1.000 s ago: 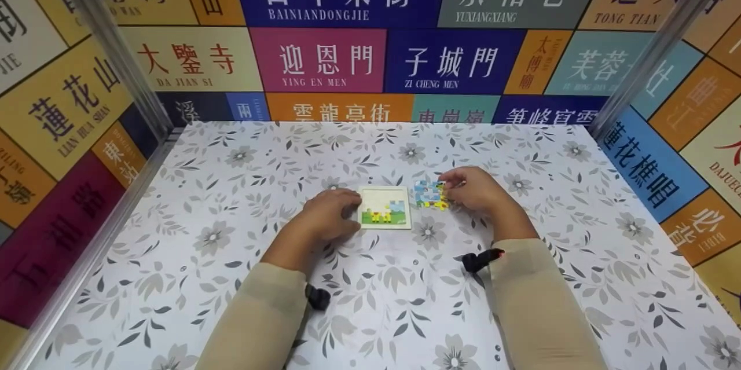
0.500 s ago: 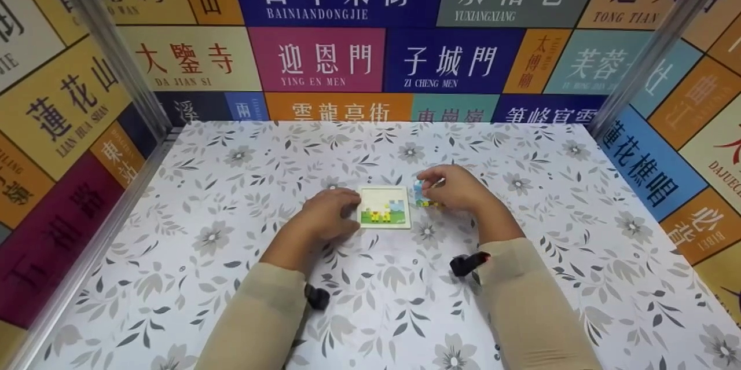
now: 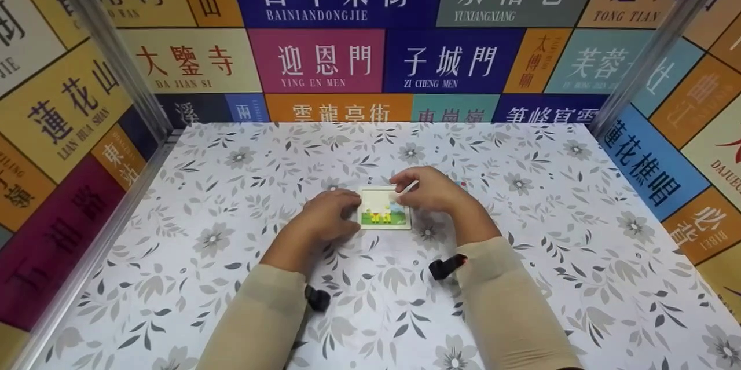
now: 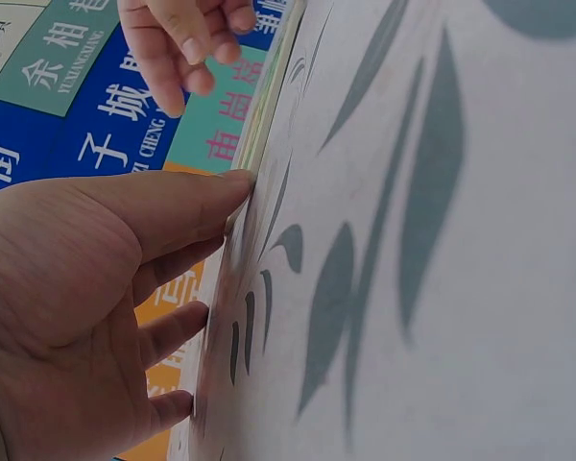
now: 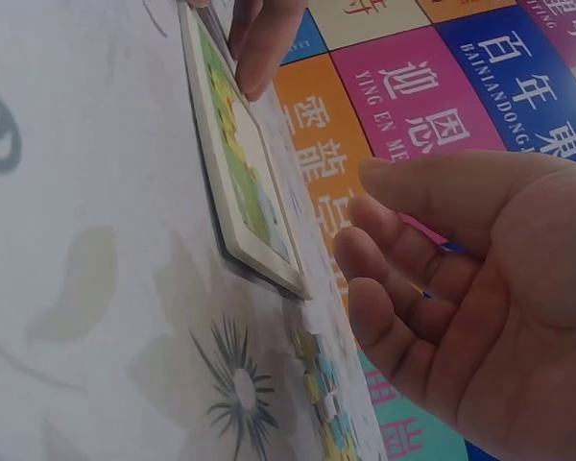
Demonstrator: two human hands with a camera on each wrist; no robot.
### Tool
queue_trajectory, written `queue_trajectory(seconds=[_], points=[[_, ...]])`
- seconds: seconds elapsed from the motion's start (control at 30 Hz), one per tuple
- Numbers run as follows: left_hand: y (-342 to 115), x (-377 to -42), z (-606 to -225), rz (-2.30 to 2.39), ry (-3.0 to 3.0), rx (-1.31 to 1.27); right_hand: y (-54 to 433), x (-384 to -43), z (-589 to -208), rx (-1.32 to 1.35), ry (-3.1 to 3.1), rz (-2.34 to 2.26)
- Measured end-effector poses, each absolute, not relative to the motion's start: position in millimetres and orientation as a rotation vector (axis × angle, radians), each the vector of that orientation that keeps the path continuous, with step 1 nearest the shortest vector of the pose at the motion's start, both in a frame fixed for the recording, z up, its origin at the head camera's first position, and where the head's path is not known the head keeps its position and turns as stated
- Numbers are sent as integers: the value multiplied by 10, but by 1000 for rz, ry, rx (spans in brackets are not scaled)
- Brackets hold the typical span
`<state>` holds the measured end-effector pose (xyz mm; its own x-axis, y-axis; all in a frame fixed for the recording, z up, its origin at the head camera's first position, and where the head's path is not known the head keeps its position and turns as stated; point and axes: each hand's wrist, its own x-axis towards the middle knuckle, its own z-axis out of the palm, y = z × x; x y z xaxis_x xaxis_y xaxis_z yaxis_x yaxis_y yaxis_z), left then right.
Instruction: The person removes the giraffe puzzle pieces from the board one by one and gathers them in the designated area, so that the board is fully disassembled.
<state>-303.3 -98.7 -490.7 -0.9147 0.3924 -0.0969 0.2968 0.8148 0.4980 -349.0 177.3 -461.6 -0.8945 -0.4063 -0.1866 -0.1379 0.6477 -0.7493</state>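
A small cream puzzle tray (image 3: 385,189) lies flat on the tablecloth, its lower part filled with a green, yellow and light-blue picture. My left hand (image 3: 331,215) holds its left edge steady, thumb near the lower corner and fingers near the upper one. In the left wrist view, the thumb (image 4: 202,199) touches the tray's edge. Over the upper right corner of the tray, my right hand (image 3: 429,189) has thumb and forefinger curled together around a puzzle piece, which the fingers mostly hide. Loose puzzle pieces (image 5: 328,403) lie beside the tray, under my right hand.
White tablecloth (image 3: 231,289) with grey leaves and flowers covers the table. Panels with colourful lettering (image 3: 318,60) rise behind it and at both sides. Black wrist cameras (image 3: 447,267) stick out at both sleeves.
My right hand has moved left from the loose pieces to over the tray's upper right corner. My left hand has stayed at the tray's left edge.
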Motion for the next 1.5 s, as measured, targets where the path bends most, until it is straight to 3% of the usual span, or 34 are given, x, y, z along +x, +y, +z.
queue_trajectory(seconds=[0.87,1.5], points=[[-1001,-3021,-4901,720,2805,555,1697,-3466,-4761,-371,2544,-927],[-988,-3025,-4916,721,2794,511,1739,-3450,-4767,-473,2591,-952]])
